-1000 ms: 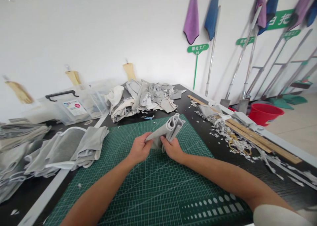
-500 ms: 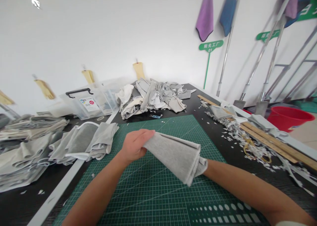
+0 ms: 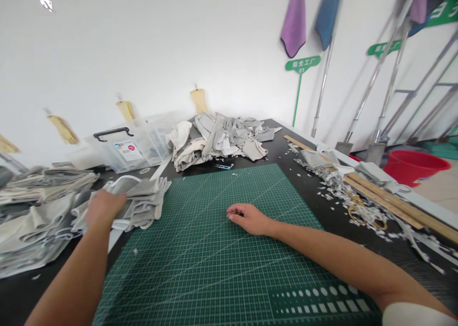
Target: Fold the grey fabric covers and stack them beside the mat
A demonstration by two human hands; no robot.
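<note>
My left hand (image 3: 105,207) is on the left, its fingers closed on the end of a folded grey cloth piece (image 3: 143,188). That cloth lies over a row of similar folded pieces, some with white edging; the fingertips are partly hidden. Above the middle of the green cutting mat (image 3: 200,259) rests my right hand (image 3: 248,219), with loosely curled fingers, a gap between thumb and fingers and nothing held.
Folded cloth stacks (image 3: 32,221) stand at far left, with a clear plastic box (image 3: 125,149) behind. A heap of grey scraps (image 3: 222,137) and small blue snips (image 3: 223,167) lie beyond the mat. Wooden rulers (image 3: 386,197), gold-handled scissors (image 3: 356,211) and clippings line the right edge.
My left hand has carried the grey cloth leftward from above the mat to the folded pieces. My right hand has come out of the cloth and now shows bare over the mat.
</note>
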